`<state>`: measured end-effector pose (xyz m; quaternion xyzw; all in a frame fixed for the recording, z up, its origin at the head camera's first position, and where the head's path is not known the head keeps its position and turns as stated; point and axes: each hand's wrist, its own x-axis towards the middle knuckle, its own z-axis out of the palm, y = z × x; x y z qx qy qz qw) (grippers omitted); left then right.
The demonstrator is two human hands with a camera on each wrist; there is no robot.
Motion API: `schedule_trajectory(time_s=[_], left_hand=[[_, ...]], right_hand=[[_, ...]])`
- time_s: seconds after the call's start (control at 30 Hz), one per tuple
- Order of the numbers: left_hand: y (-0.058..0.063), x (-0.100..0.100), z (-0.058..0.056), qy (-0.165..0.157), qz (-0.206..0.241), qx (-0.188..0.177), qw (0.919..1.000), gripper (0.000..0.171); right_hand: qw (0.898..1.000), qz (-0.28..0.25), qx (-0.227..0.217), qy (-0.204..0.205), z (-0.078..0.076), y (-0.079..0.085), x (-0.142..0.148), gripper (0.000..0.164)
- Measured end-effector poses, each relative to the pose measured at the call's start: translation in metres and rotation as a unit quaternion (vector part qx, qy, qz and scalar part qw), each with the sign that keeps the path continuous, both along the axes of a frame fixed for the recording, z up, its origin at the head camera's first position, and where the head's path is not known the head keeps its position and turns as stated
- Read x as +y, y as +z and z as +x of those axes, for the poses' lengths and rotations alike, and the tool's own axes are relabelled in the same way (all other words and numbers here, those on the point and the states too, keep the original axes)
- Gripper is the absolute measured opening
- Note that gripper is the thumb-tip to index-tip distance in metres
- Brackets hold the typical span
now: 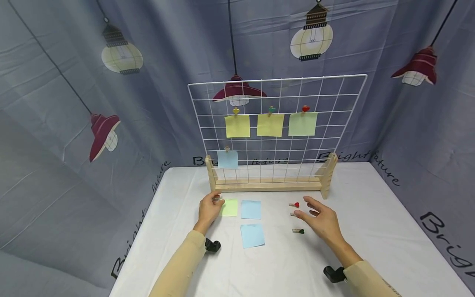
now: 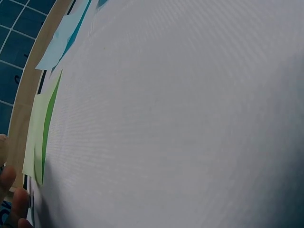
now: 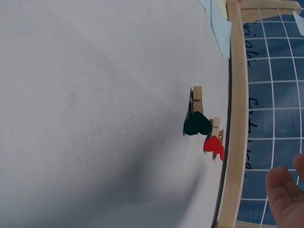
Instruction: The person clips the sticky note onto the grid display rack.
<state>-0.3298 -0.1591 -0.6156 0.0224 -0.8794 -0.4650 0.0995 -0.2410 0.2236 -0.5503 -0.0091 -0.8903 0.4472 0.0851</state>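
My left hand (image 1: 209, 209) hovers at the left edge of a light green sticky note (image 1: 230, 208), fingers loosely bent; in the left wrist view its fingertips (image 2: 18, 202) show beside the note's end. Two blue sticky notes (image 1: 251, 209) lie to its right, one nearer me. My right hand (image 1: 323, 222) is over the table with thumb and fingers spread apart and nothing between them. Left of it lie small wooden clothespins: one with a red heart (image 1: 294, 204), one partly hidden by the thumb, and one with a dark green heart (image 1: 298, 231).
A white wire grid (image 1: 274, 144) stands in a wooden base (image 1: 267, 186) at the back. Clothespins hold two yellow notes (image 1: 270, 125), a pale green note (image 1: 302, 124) and a blue note (image 1: 227, 159) on it. Patterned curtains (image 1: 167, 82) surround the white table (image 1: 282, 272).
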Motion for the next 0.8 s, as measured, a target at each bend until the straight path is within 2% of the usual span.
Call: schedule_trajectory(time_s=[0.2,0.4,0.8], left_hand=[[0.000,0.001,-0.001,0.004,-0.020,-0.007,0.9998,0.035],[0.000,0.002,0.000,0.007,-0.018,-0.013,0.9997,0.035],[-0.006,0.005,-0.002,0.023,-0.058,-0.025,0.9977,0.033]], right_hand=[[1.000,-0.003,0.027,-0.008,0.001,-0.005,0.000,0.061],[0.999,-0.015,0.042,-0.013,0.001,-0.010,0.000,0.056],[0.999,-0.016,0.021,-0.023,0.005,-0.016,0.003,0.061]])
